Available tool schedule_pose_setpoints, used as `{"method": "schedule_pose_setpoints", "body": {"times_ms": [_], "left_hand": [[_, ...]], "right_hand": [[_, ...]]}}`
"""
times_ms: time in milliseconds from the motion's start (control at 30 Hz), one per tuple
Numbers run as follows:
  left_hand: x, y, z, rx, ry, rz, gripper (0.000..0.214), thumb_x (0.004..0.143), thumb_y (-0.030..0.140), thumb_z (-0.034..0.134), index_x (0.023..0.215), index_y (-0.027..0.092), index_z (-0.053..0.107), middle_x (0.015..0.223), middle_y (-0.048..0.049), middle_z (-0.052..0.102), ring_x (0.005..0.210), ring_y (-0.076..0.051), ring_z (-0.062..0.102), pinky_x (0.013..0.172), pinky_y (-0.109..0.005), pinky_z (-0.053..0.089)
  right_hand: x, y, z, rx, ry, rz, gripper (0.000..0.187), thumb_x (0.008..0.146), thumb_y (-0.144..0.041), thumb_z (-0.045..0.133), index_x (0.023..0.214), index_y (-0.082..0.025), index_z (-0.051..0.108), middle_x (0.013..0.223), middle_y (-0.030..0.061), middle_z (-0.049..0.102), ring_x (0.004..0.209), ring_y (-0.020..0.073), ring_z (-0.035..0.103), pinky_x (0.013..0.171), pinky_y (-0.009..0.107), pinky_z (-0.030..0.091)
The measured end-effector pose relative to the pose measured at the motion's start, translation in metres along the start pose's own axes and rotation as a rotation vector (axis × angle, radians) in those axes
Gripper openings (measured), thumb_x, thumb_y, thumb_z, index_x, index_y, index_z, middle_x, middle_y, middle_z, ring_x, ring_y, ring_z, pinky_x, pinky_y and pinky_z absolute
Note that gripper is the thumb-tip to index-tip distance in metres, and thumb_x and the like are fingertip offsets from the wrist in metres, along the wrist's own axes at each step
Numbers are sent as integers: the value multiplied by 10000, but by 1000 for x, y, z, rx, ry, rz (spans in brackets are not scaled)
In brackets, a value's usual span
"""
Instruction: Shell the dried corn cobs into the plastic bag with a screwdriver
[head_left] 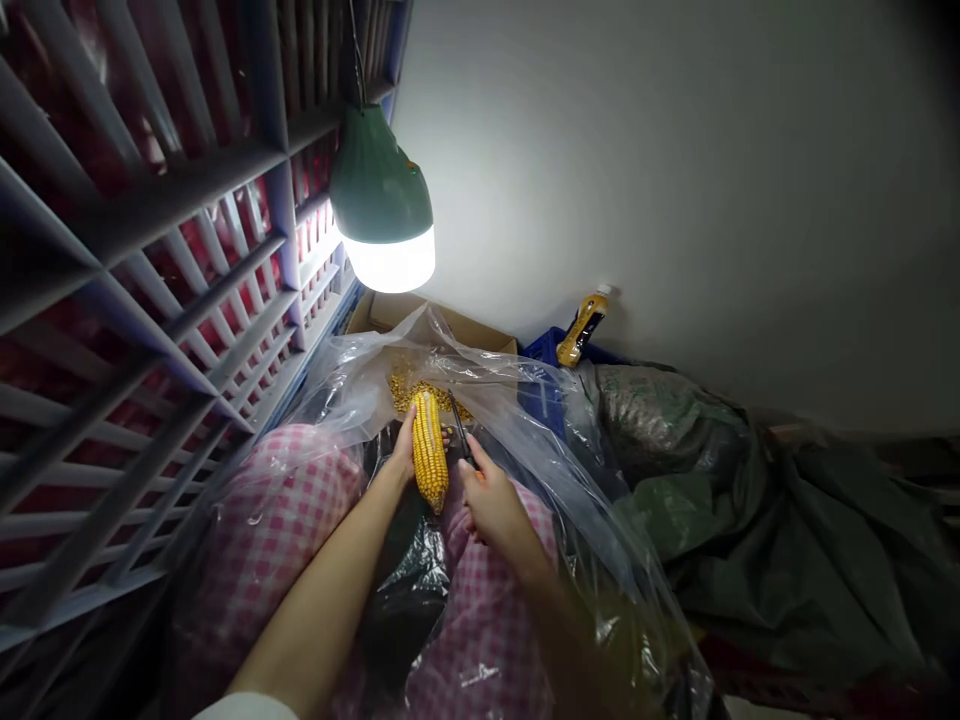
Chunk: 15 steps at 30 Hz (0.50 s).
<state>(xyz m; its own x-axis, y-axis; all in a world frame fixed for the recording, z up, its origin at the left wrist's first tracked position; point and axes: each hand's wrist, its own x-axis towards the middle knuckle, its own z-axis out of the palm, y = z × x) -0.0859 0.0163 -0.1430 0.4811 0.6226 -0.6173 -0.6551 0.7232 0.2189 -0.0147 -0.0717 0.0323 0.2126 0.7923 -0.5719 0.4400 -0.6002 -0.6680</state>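
An ear of yellow corn [429,450] is held upright, slightly tilted, by my left hand [406,445], whose fingers wrap behind it. A narrow strip near its top is bare of kernels. My right hand [487,490] grips a screwdriver [460,425] with a dark shaft and a bit of orange on the handle. The shaft points up and away, just right of the ear, apart from it as far as I can see. Beyond both hands, loose corn kernels [405,388] lie in a clear plastic sheet [487,372] spread over my lap.
A lit green lamp [384,200] hangs above the hands. Stacked plastic crates [187,250] rise close on the left. A cardboard box [382,312] and a blue crate [541,400] with a yellow bottle [583,328] stand ahead by the wall. Dark green sacks [690,480] lie right.
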Motion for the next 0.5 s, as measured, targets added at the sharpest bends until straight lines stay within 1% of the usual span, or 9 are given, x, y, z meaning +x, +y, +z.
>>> {"method": "schedule_pose_setpoints", "body": {"times_ms": [67, 133, 233, 300, 400, 500], "left_hand": [[-2, 3, 3, 29, 10, -14, 619, 736, 638, 340, 861, 79, 576, 589, -112, 624, 495, -195, 593, 481, -295, 495], [-4, 4, 6, 38, 6, -25, 621, 733, 640, 345, 868, 78, 572, 604, -117, 629, 498, -195, 597, 483, -296, 496], [-5, 6, 13, 35, -20, -37, 601, 738, 631, 348, 857, 86, 569, 600, -117, 622, 498, -199, 596, 481, -306, 495], [-4, 11, 18, 37, -41, -47, 596, 739, 628, 348, 847, 85, 570, 592, -120, 613, 502, -205, 596, 486, -317, 497], [-3, 23, 24, 56, -68, -39, 579, 751, 612, 342, 858, 89, 567, 605, -122, 615, 522, -218, 602, 495, -336, 501], [0, 33, 24, 82, -59, -30, 578, 758, 605, 336, 892, 90, 559, 600, -119, 614, 525, -228, 604, 486, -349, 499]], "right_hand": [[-17, 4, -20, -36, 19, 29, 509, 855, -306, 353, 1353, -274, 253, 502, -69, 407, 310, 62, 397, 301, 156, 331], [-33, 14, -32, -60, 11, 57, 511, 850, -299, 362, 1350, -264, 264, 474, -80, 391, 302, 58, 389, 304, 148, 328], [-53, 32, -32, -62, -74, 91, 514, 845, -319, 364, 1347, -249, 275, 445, -82, 401, 301, 66, 388, 309, 152, 316], [-62, 41, -27, -91, -104, 76, 502, 842, -331, 366, 1333, -250, 311, 471, -61, 474, 335, 82, 431, 348, 172, 350], [-68, 44, -22, -167, -59, -5, 473, 834, -321, 372, 1303, -261, 375, 667, 3, 630, 496, 126, 556, 490, 222, 430], [-70, 41, -22, -226, -26, -66, 458, 826, -315, 379, 1281, -267, 410, 887, 30, 662, 724, 173, 611, 627, 256, 450]]}}
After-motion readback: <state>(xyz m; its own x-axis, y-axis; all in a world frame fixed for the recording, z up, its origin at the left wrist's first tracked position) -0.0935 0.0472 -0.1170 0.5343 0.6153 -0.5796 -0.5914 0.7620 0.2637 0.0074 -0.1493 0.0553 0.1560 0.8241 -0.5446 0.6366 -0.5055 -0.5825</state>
